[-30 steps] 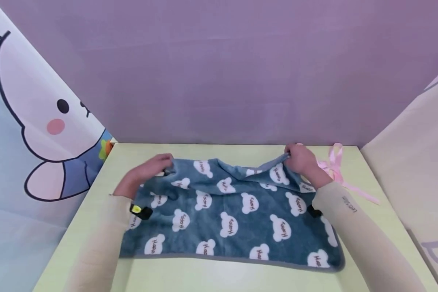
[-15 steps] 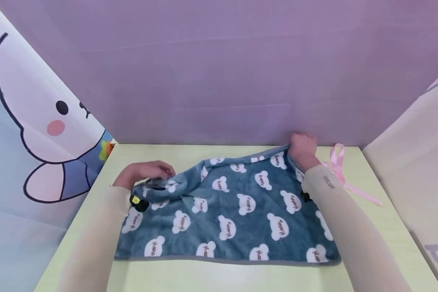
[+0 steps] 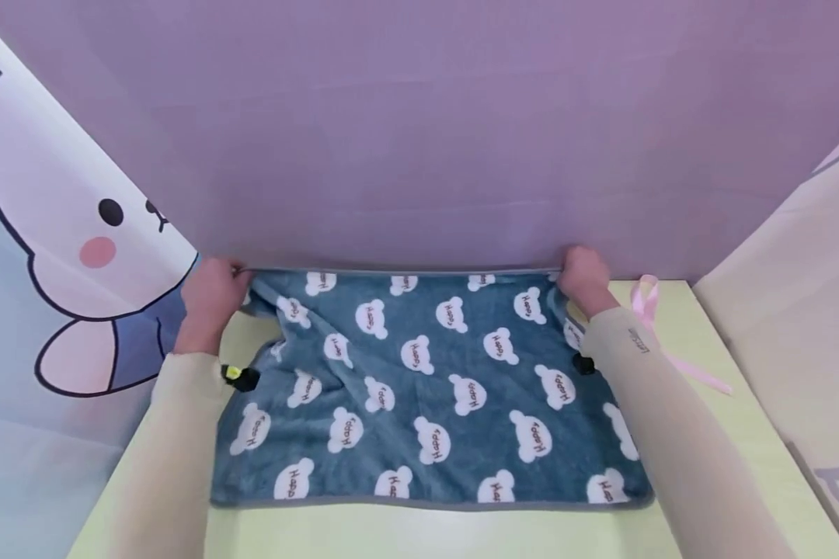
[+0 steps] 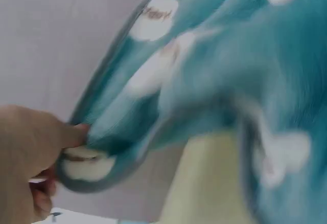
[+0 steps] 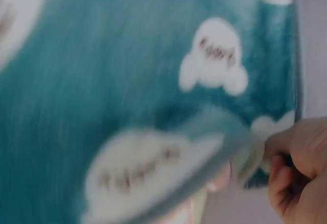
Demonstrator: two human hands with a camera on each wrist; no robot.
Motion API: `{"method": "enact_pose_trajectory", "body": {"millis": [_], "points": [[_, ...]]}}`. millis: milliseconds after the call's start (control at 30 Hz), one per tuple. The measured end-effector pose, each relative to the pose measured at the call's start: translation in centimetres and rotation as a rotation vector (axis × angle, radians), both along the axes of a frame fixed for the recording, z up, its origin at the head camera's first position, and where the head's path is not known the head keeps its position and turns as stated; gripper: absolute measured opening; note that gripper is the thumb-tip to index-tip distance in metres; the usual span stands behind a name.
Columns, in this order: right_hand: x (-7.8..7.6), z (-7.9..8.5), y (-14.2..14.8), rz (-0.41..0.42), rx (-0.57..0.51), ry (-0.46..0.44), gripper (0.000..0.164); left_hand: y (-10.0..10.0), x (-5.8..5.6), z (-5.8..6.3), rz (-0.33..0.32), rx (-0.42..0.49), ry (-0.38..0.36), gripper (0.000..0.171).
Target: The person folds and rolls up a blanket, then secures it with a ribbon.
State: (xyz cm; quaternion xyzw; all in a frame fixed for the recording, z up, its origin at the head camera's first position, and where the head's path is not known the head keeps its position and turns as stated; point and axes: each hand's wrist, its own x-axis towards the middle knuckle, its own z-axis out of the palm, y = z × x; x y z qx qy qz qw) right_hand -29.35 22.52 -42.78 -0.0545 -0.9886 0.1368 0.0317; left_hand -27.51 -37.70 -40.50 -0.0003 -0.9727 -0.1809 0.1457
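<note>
A teal fleece blanket [image 3: 398, 396] with white bear heads and a grey border spreads over the pale table. My left hand [image 3: 214, 293] pinches its far left corner, and that corner shows between thumb and fingers in the left wrist view, where the hand [image 4: 30, 157] is at the lower left. At the far right corner, my right hand [image 3: 584, 273] grips the border; in the right wrist view the fingers of this hand [image 5: 299, 168] curl at the blanket's edge. Between the hands the far edge is stretched nearly straight. Diagonal creases run through the left part.
A pink ribbon [image 3: 646, 310] lies on the table [image 3: 713, 435] to the right of the blanket. A purple wall [image 3: 419, 140] rises right behind the far edge. Printed side panels, one with a cartoon rabbit [image 3: 77, 233], stand left and right.
My left hand has moved left and away from me, drawing out the bunched far left part of the blanket. The right hand has risen slightly toward the wall, keeping its grip.
</note>
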Motion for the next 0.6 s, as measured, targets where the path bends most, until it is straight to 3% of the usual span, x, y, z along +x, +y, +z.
{"method": "enact_pose_trajectory", "body": {"millis": [67,133,200,267,400,500,600], "points": [[-0.1,-0.2,-0.5,-0.043,-0.028,0.001,0.017,1.1,-1.0,-0.9,0.084,0.064,0.053,0.028],[0.0,-0.7,-1.1,-0.058,-0.032,0.005,0.029,2.5,-1.5,-2.0,0.145,0.108,0.042,0.032],[0.3,-1.2,-2.0,-0.033,-0.015,0.006,0.037,3.8,-1.5,-3.0,0.168,0.106,0.014,0.032],[0.7,-1.6,-3.0,0.035,0.014,-0.021,0.036,4.8,-1.2,-3.8,0.156,0.050,0.009,0.027],[1.6,-2.3,-4.5,0.284,0.090,-0.132,0.033,5.9,-0.2,-5.1,0.039,-0.138,-0.008,0.019],[2.1,-3.1,-5.0,0.418,0.126,-0.198,0.052,6.0,0.4,-5.9,-0.142,-0.166,-0.175,0.028],[2.5,-3.7,-4.7,0.385,0.138,-0.254,0.071,5.9,0.6,-6.7,-0.275,-0.064,-0.400,0.064]]}}
